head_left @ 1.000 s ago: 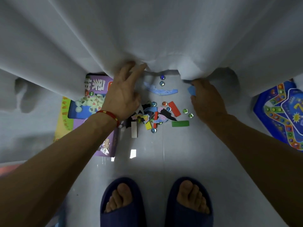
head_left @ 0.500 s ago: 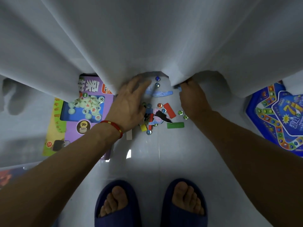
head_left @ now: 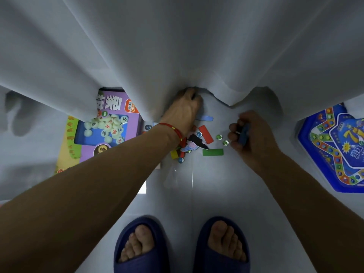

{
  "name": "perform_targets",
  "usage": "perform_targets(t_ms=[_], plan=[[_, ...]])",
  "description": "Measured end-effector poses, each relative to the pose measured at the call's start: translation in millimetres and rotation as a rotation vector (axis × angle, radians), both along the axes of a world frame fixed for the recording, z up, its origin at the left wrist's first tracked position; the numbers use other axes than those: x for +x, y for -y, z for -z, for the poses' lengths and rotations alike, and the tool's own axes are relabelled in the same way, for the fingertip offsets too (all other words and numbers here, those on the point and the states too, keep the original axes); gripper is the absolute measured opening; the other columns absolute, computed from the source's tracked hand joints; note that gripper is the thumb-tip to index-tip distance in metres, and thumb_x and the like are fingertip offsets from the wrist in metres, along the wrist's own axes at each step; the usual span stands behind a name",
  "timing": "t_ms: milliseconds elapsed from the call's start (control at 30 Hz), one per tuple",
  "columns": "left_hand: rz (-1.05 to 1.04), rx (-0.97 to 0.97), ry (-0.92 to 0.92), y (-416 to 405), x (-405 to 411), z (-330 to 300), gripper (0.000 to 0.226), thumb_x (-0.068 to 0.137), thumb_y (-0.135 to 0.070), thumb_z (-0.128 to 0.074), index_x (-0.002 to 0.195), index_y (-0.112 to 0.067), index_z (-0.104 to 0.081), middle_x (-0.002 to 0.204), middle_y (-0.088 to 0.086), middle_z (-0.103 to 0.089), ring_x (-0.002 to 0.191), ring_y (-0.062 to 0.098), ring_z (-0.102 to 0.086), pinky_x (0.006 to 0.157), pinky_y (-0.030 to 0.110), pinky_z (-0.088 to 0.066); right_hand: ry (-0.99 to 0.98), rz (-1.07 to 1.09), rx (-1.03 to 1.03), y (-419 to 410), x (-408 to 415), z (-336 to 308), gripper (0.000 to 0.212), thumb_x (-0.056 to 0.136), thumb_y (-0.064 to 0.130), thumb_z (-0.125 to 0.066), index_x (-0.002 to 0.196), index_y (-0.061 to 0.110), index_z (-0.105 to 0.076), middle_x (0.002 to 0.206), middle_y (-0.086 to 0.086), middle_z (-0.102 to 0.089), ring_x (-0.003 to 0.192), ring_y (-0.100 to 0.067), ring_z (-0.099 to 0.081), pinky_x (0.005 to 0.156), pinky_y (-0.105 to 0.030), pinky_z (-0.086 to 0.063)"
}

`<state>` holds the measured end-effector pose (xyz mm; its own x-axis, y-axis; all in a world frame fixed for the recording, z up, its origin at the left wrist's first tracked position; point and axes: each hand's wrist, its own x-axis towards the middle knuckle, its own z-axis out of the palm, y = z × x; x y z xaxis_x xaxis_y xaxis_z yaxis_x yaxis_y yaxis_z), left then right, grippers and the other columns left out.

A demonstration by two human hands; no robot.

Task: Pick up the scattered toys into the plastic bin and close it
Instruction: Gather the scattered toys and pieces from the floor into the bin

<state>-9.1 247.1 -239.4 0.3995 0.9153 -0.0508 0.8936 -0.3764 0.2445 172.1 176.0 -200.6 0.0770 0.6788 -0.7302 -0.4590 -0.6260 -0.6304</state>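
Toys: small heap on pale floor, centre of view, just under hem of white curtain; bin not in view.
Heap contents: red block, green block nearer to feet, yellow block at left edge, dark cut-out piece in middle, blue curved strip on far side.
Marbles: two green ones right of red block, just beside R hand; one blue near side of heap; one left of L wrist.
L hand: reaches far past heap, fingers curled in under curtain hem, tips hidden by cloth; can't tell if it holds anything. Red string bracelet on wrist. Forearm crosses over left part of heap.
R hand: right of heap, fingers curled round a blue piece, gripped; hand apart from green block.
Purple game box: left, far end tucked under curtain; window shows pale round chess pieces. L forearm covers its near corner.
Blue game board: far right on floor, hexagon shape, coloured dots round the track, well apart from heap.
Feet: dark blue slippers, near edge, toes pointing at heap.
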Motion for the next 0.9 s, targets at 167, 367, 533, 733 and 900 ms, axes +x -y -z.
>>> perform_targets(t_ms=[167,367,533,733,900], plan=[[0.057,-0.047,0.086,-8,-9,5,0.020,0.093,-0.008,-0.053,0.101,-0.002,-0.071,0.115,0.016,-0.061,0.108,0.030,-0.054,0.094,0.034,-0.040,1.056,-0.571,0.510,-15,-19,22,0.023,0.099,0.027,-0.055,0.089,0.012,-0.068,0.076,-0.001,-0.066,0.062,-0.011,-0.059,0.060,-0.022,-0.046],[0.018,-0.042,0.200,8,-15,-8,0.020,0.093,-0.010,-0.058,0.098,0.004,-0.071,0.104,0.022,-0.066,0.097,0.035,-0.059,0.087,0.038,-0.044,1.493,-0.972,0.552,-39,-36,36,0.037,0.095,0.041,-0.060,0.121,0.017,-0.051,0.105,-0.008,-0.067,0.094,-0.028,-0.066,0.072,-0.032,-0.047],[-0.456,-0.099,0.545,58,-12,-41,0.011,0.093,-0.015,-0.063,0.100,-0.012,-0.071,0.092,-0.001,-0.071,0.081,0.011,-0.064,0.074,0.017,-0.049,1.503,-1.080,0.482,-49,-41,30,0.026,0.095,0.037,-0.061,0.102,0.012,-0.059,0.093,-0.009,-0.065,0.087,-0.027,-0.064,0.071,-0.032,-0.046],[-1.258,-0.989,1.635,127,-17,-71,0.022,0.097,0.000,-0.043,0.092,-0.001,-0.064,0.075,0.012,-0.067,0.062,0.015,-0.058,0.051,0.019,-0.051,1.445,-1.201,0.361,-53,-49,23,0.027,0.089,0.035,-0.068,0.095,0.010,-0.058,0.084,-0.006,-0.055,0.076,-0.024,-0.054,0.066,-0.031,-0.039],[-1.320,-1.182,1.684,146,-33,-73,0.028,0.089,-0.009,-0.041,0.078,-0.004,-0.067,0.077,0.012,-0.061,0.062,0.018,-0.052,0.048,0.022,-0.049,1.389,-1.266,0.380,-49,-52,22,0.021,0.091,0.022,-0.066,0.086,0.006,-0.053,0.074,-0.006,-0.053,0.064,-0.020,-0.052,0.056,-0.029,-0.039]])
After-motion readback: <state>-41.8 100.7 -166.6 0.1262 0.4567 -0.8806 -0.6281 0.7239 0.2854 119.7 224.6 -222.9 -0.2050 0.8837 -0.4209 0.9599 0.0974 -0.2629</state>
